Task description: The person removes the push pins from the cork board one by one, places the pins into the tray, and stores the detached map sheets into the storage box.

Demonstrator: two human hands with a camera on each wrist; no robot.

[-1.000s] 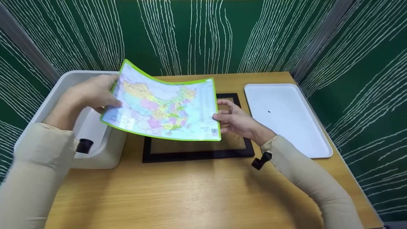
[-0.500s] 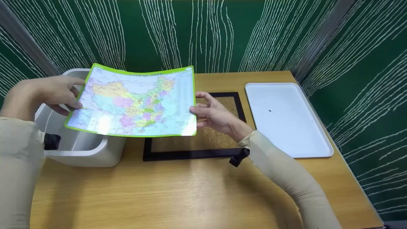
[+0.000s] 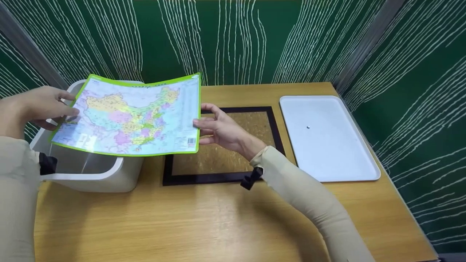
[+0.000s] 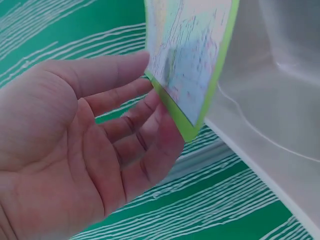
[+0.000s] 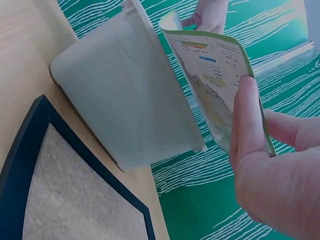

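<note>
A glossy, bowed map sheet point(image 3: 123, 116) with a green border hangs in the air over the white bin point(image 3: 120, 174) at the left. My left hand point(image 3: 45, 105) pinches its left edge, thumb on the printed face and fingers behind, as the left wrist view shows. At the opposite edge my right hand point(image 3: 225, 129) pinches the sheet between thumb and fingers. The right wrist view shows the back of the map point(image 5: 210, 75), printed with text and a picture. Much of the bin's opening is hidden behind the sheet.
A black-framed brown board point(image 3: 225, 160) lies mid-table, partly covered by the right hand and the map. To its right is a white tray point(image 3: 327, 142) with a small dark spot. Green walls with white streaks point(image 3: 240, 43) enclose the wooden table point(image 3: 218, 222).
Both hands have carried the map leftward, from above the framed board to over the bin. More of the board shows now. The bin, board and tray stay in place.
</note>
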